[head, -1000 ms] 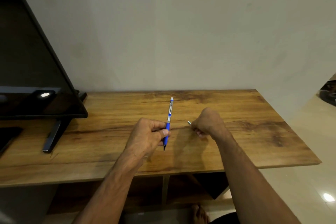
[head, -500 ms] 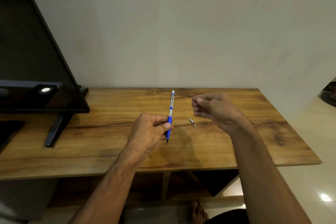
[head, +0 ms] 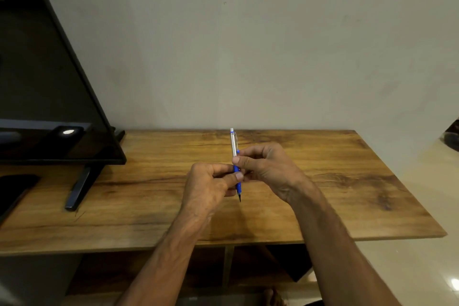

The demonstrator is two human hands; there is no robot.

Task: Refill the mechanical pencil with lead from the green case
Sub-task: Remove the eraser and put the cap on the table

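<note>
Left hand [head: 211, 184] pinches the upright pencil [head: 233, 143] low, right hand [head: 269, 169] higher, above the counter [head: 347, 181]. A slipping pinch could drop it tip-first.

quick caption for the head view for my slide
Left hand and right hand pinch a blue-and-silver mechanical pencil, tip down, above a wooden desk; dark screen at left.

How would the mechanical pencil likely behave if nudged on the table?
The mechanical pencil looks slim and round, so it would probably roll. Likely light and stiff: fingertips of the left hand and right hand hold it straight.
</note>
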